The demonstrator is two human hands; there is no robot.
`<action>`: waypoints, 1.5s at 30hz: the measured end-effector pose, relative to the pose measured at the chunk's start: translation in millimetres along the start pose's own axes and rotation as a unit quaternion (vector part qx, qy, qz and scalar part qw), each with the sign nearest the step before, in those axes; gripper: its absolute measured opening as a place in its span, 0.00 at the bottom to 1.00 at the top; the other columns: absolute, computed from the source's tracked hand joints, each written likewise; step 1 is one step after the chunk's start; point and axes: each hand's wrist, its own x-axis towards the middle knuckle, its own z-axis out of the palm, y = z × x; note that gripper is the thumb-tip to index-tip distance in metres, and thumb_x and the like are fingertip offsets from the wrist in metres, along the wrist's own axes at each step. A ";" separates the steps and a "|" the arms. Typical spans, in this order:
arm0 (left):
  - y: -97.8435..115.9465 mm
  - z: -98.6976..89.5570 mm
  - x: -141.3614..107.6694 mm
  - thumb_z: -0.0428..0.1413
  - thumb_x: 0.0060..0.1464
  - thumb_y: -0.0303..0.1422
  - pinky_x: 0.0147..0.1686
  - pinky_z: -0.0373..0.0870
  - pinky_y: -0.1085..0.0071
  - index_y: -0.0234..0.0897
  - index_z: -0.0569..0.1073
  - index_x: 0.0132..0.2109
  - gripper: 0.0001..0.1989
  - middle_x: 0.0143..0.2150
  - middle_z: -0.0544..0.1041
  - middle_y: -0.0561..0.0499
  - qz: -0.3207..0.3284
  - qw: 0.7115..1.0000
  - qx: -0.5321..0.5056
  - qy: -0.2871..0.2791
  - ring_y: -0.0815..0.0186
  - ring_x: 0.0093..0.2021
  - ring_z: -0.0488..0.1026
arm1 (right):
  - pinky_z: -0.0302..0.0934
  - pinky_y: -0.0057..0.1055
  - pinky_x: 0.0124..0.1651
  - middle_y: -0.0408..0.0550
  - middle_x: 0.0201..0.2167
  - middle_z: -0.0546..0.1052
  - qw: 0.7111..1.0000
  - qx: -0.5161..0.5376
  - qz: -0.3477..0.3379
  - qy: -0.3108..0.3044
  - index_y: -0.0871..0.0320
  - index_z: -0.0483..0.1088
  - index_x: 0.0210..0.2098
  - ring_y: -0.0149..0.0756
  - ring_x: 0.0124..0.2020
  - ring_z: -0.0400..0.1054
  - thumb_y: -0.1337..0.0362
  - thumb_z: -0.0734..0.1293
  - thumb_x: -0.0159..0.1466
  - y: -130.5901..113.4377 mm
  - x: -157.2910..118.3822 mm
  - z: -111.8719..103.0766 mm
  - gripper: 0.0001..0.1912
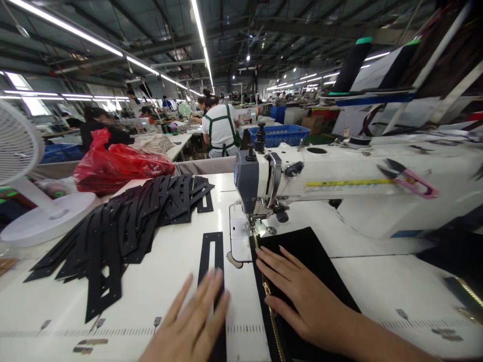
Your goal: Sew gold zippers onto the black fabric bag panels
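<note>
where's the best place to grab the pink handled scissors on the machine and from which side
Probably by the pink handle, coming from the right. The scissors sit against the front of the white machine arm, handle slanting down to the right and parted blades pointing left, so that approach should stay clear of the blade edges.

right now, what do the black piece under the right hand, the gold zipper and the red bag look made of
Black piece: probably fabric, with a matte, dark surface; the exact type is unclear.
Gold zipper: likely metal, or metal-coated, judging by its shiny golden glints.
Red bag: most likely thin plastic film, glossy and crinkled.
</note>
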 end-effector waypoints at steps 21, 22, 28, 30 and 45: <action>-49.6 -4.9 32.6 0.41 0.58 0.24 0.38 0.74 0.68 0.41 0.68 0.51 0.18 0.42 0.72 0.45 -0.036 0.986 -0.014 0.160 0.63 0.41 0.72 | 0.52 0.47 0.59 0.54 0.60 0.58 0.995 -0.071 0.066 0.020 0.66 0.57 0.58 0.41 0.60 0.52 0.70 0.54 0.65 6.9 6.6 8.2 0.22; -51.6 -4.8 35.9 0.41 0.59 0.25 0.38 0.74 0.68 0.41 0.69 0.51 0.18 0.43 0.72 0.45 -0.028 0.984 -0.011 0.176 0.63 0.41 0.73 | 0.53 0.46 0.58 0.53 0.60 0.58 0.995 -0.072 0.069 0.019 0.65 0.57 0.59 0.41 0.60 0.52 0.70 0.54 0.64 5.8 6.2 8.1 0.23; -31.9 -5.6 71.2 0.40 0.61 0.24 0.48 0.70 0.68 0.31 0.63 0.57 0.19 0.55 0.68 0.40 0.086 0.956 0.056 0.274 0.62 0.53 0.68 | 0.49 0.47 0.60 0.53 0.62 0.55 0.994 -0.075 0.072 0.026 0.63 0.55 0.60 0.42 0.63 0.45 0.71 0.57 0.62 -0.4 3.2 9.5 0.26; -22.4 -0.5 87.1 0.39 0.62 0.24 0.46 0.72 0.69 0.30 0.65 0.54 0.18 0.52 0.71 0.39 0.113 0.954 0.082 0.266 0.62 0.51 0.70 | 0.48 0.46 0.61 0.53 0.62 0.55 0.995 -0.071 0.062 0.022 0.63 0.52 0.61 0.41 0.63 0.45 0.72 0.56 0.62 0.0 3.4 9.3 0.28; -27.5 28.1 107.7 0.38 0.63 0.26 0.57 0.59 0.57 0.33 0.70 0.44 0.16 0.56 0.67 0.40 0.130 0.972 0.074 0.181 0.61 0.60 0.58 | 0.50 0.50 0.58 0.58 0.61 0.56 0.995 -0.038 0.088 -0.025 0.64 0.49 0.62 0.46 0.61 0.49 0.69 0.53 0.64 3.1 11.2 0.0 0.27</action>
